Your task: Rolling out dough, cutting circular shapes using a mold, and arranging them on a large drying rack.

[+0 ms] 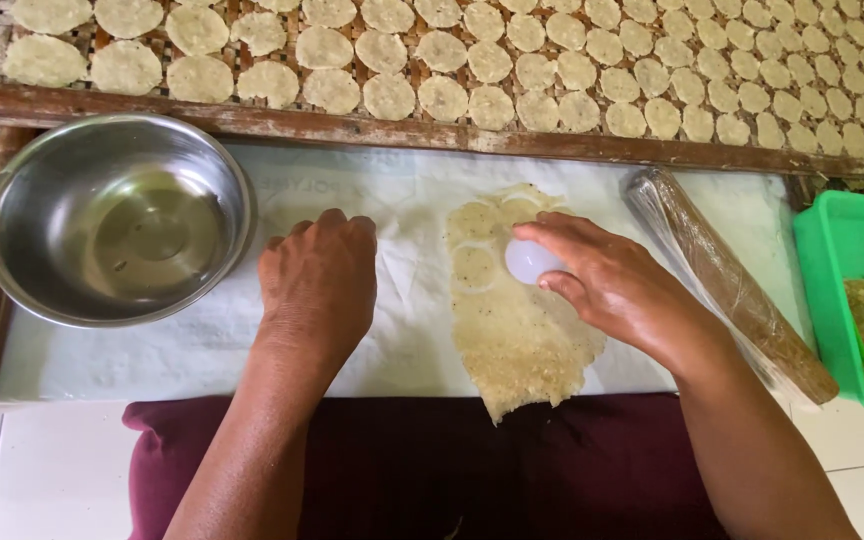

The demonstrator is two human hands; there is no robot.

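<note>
A thin sheet of speckled pale dough [522, 335] lies on a white plastic sheet [192, 340]. Round discs are cut into its far end. My right hand [607, 285] presses a small white round cutter [530, 261] down onto the dough, fingers wrapped over it. My left hand [319, 283] rests flat on the plastic sheet to the left of the dough, fingers loosely curled, holding nothing.
A steel bowl [117, 215] with some clear liquid sits at the left. A plastic-wrapped rolling pin [727, 285] lies at the right, beside a green tub [847, 300] of dough. Behind, a woven rack in a wooden frame [372, 128] holds several cut discs [492, 60]. A maroon cloth [512, 470] covers my lap.
</note>
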